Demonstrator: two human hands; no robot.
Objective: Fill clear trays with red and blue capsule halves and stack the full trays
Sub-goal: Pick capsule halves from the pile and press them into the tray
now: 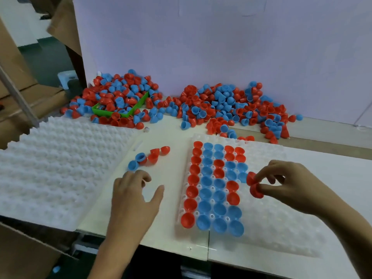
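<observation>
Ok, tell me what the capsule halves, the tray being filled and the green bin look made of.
Capsule halves: thin moulded plastic, smooth and slightly glossy, judging by highlights inside the cups.
Tray being filled: clear, thin formed plastic, probably; the table shows through its dimples.
Green bin: opaque rigid plastic, apparently; thin straight walls.

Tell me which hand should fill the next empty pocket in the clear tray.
Right. The right hand already pinches red capsule halves over the clear plastic tray; the left hand holds nothing.

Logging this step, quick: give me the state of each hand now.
Left hand: open, holding nothing, over the table.
Right hand: pinching red halves beside the tray.
</observation>
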